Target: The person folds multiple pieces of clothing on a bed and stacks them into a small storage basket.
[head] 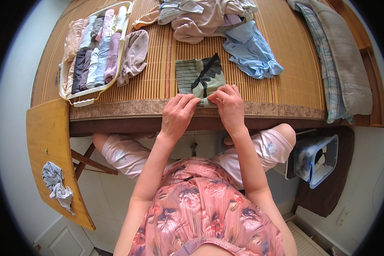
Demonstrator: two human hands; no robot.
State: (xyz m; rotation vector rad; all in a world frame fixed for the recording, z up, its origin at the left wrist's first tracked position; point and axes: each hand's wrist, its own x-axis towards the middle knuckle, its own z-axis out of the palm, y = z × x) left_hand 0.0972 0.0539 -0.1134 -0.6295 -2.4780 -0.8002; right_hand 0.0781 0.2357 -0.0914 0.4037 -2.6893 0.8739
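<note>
A green and black patterned cloth garment (200, 75) lies flat, folded into a rough square, on the slatted bamboo mat near its front edge. My left hand (180, 110) pinches the left part of its near edge between thumb and fingers. My right hand (228, 104) pinches the same edge a little to the right. Between the fingertips the edge is turned up in a narrow pale strip. A crumpled light blue garment (251, 51) lies behind and to the right. Farther back is a heap of pale clothes (198, 24).
At the left a white plastic basket (97, 91) holds rolled clothes, with a mauve garment (133, 57) against its side. Pillows (342, 57) lie at the right. Crumpled grey cloths (56, 180) lie on a wooden folding table (48, 128); a clear plastic bin (316, 160) stands lower right.
</note>
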